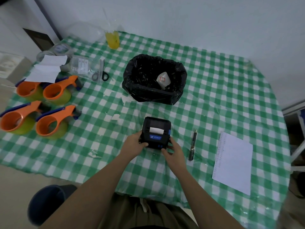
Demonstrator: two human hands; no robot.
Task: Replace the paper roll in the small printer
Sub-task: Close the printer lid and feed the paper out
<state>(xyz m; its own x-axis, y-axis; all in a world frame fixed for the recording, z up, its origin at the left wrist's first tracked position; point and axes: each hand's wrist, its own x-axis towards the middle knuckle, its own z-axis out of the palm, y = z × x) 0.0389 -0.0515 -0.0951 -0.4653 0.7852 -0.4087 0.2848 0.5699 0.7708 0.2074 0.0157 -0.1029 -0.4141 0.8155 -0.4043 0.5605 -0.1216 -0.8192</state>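
Hands grip the printer (156,133) from both sides, low in the middle of the table (214,100). The left hand (134,142) curls around the printer's left edge, thumb lying across its front corner; the right hand (173,150) closes on the right edge, thumb at the lower front near two small blue buttons. The printer is black with a blue label, standing on the green-and-white checked cloth, and a strip of white paper (156,130) shows at the slot above the label.

At three o'clock from the printer, near it, a dark pen (193,145) lies lengthwise. Farther out the same way lies a white sheet (232,162) with fine print down its left margin. At twelve o'clock, well apart, stands a bin (155,79) lined with a black bag, a white scrap lying inside. At eleven o'clock lie scissors (100,71), and beyond them a yellow bag (112,39) at the table's far edge. At nine to ten o'clock, four orange tape dispensers (39,106) stand in two pairs, with folded white paper (46,69) just behind the far pair.
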